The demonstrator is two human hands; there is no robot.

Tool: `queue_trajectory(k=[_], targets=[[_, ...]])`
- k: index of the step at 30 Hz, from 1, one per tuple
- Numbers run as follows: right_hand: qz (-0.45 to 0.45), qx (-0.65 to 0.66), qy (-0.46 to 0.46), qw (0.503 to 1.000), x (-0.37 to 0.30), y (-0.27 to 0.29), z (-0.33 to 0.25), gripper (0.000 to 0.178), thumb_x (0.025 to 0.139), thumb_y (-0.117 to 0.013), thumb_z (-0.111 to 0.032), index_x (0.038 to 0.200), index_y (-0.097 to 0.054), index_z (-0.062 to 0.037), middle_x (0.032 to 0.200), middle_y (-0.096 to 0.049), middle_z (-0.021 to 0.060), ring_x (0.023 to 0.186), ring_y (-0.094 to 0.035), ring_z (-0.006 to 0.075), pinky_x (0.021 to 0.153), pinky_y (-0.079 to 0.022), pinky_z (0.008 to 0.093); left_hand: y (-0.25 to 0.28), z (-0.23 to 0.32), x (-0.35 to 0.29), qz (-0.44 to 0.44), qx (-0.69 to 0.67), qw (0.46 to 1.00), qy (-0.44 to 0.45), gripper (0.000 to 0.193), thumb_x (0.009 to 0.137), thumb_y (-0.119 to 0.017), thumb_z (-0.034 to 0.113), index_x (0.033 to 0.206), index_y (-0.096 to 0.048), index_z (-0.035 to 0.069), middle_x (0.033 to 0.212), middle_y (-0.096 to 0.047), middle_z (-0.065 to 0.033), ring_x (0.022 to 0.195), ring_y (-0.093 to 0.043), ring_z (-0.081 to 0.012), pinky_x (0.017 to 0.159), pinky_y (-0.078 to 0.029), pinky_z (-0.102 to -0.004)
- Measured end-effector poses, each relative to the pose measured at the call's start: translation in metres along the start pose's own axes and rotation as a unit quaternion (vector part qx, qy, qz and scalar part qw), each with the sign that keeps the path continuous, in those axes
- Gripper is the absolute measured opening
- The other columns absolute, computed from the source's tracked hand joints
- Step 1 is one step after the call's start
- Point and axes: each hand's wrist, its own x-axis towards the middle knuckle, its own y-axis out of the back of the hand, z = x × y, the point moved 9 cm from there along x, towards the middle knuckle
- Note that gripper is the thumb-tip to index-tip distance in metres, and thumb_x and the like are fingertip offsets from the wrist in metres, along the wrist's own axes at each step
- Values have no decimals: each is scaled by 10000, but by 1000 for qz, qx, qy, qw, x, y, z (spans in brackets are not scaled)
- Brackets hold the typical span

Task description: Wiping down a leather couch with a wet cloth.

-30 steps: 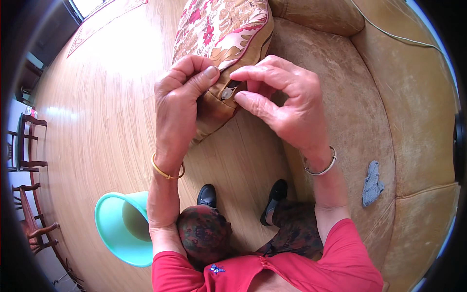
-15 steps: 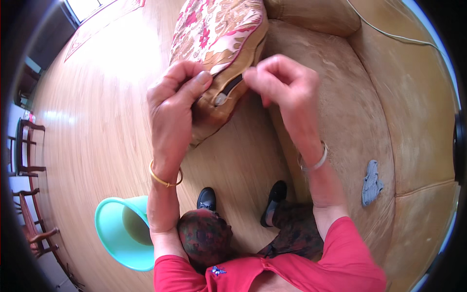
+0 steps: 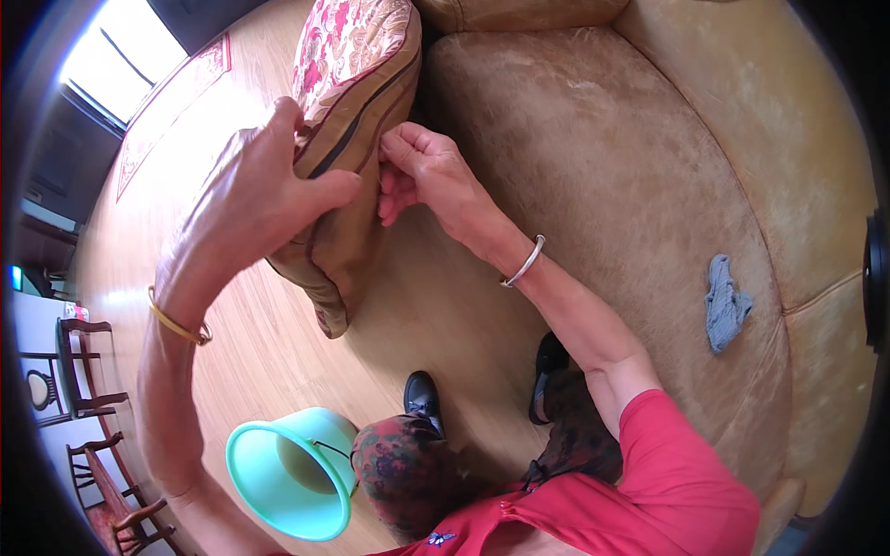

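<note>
A cushion point(image 3: 371, 139) with a red-and-cream floral face and golden-brown sides stands at the upper middle. A dark zipper point(image 3: 357, 130) runs along its narrow side. My left hand point(image 3: 246, 190) grips the cushion from the left, its thumb stretched across the side by the zipper and its index finger at the floral edge; the other fingers are hidden. My right hand point(image 3: 426, 176) pinches the right edge of that side between thumb and index finger, the remaining fingers curled loosely below. Whether the zipper is fully closed near my left thumb is hard to see.
A brown suede sofa point(image 3: 593, 167) fills the right side, with a crumpled grey-blue cloth point(image 3: 725, 306) on its seat. A turquoise bucket point(image 3: 287, 473) stands on the wooden floor point(image 3: 269, 357) by my leg. Wooden chairs point(image 3: 93, 371) line the far left.
Both hands and the cushion have shifted left in view. My left hand has spread from a pinch to a wider grip, and my right hand has come down to the cushion's edge.
</note>
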Motion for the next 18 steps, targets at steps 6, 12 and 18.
queue_trajectory(k=[6, 12, 18], targets=[[-12, -12, -2, 1000, 1, 2, -3, 259, 956, -459, -233, 880, -510, 10, 654, -545, 78, 500, -581, 169, 448, -501, 284, -3, -7, 11, 30, 32, 999, 8, 387, 602, -643, 234, 854, -570, -50, 643, -580, -152, 586, -549, -203, 579, -443, -316], [125, -138, 68, 980, 9, 69, -10, 330, 913, -520, -280, 918, -577, 45, 737, -615, 118, 577, -627, 187, 496, -505, 273, -32, 25, 8, 62, 58, 994, -74, 426, 698, -658, 327, 914, -605, -36, 576, -551, -155, 518, -546, -234, 553, -450, -337], [98, 11, 36, 994, 11, 90, -11, 602, 873, -504, -567, 933, -640, 16, 827, -662, 91, 728, -639, 139, 619, -494, 270, -86, -15, 32, -37, -280, 959, 26, 500, 908, -501, 412, 1153, -587, -15, 1303, -498, -177, 1203, -466, -236, 950, -398, -345]])
